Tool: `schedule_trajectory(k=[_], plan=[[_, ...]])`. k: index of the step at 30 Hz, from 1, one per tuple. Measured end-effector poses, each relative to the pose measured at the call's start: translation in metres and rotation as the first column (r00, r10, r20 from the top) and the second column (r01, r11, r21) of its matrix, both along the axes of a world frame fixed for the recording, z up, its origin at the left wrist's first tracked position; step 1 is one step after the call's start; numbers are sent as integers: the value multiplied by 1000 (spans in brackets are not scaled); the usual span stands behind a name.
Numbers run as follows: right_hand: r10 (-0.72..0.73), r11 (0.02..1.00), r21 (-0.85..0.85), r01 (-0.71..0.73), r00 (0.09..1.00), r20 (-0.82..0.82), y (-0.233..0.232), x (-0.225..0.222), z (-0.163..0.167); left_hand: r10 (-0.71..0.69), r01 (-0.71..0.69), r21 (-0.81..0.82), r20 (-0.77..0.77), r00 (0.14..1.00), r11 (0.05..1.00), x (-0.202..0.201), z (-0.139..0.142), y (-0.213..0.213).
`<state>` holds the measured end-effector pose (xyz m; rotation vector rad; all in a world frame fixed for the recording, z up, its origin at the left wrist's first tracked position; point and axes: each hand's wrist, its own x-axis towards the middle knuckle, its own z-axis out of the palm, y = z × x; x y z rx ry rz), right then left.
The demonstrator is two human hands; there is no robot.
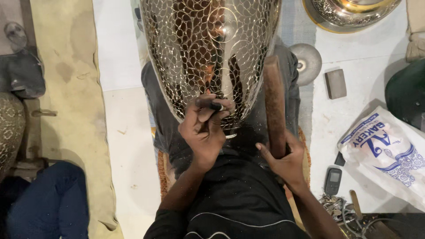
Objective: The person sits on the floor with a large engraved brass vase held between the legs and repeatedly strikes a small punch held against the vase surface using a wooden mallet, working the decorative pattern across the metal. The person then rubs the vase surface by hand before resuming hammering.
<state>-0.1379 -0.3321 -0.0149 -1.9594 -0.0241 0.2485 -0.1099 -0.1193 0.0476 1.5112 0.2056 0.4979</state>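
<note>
A large engraved metal vase (208, 48) with a pattern of shiny circles and leaf shapes lies across my lap, its narrow end toward me. My left hand (204, 128) grips a short dark chisel (211, 104) whose tip rests on the vase's lower surface. My right hand (285, 161) holds the bottom of a thick wooden mallet (274, 104), which stands up alongside the right flank of the vase. Grey trousers show beneath the vase.
On the white floor to the right lie a round metal disc (306, 62), a small grey block (335, 83), a white printed plastic bag (389, 152), a small phone (332, 180) and several metal tools (349, 210). Another engraved vessel (349, 13) stands at the top right. A beige mat (66, 88) and blue-clad leg (48, 203) sit left.
</note>
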Motion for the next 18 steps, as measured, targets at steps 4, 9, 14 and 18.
schedule_trajectory(k=[4, 9, 14, 18], plan=[[22, 1000, -10, -21, 994, 104, -1, 17, 19, 65, -68, 76, 44, 997, 995, 0, -1, -7], [133, 991, -49, -127, 979, 154, -5, 46, 57, 98, -107, 222, 52, 994, 969, -4, -3, -8], [310, 942, -203, -267, 924, 224, -15, 75, 101, 178, -197, 359, 86, 980, 912, -11, -17, -11], [517, 822, -478, -309, 757, 399, -17, 94, 129, 251, -259, 491, 82, 964, 832, -19, -28, -6]])
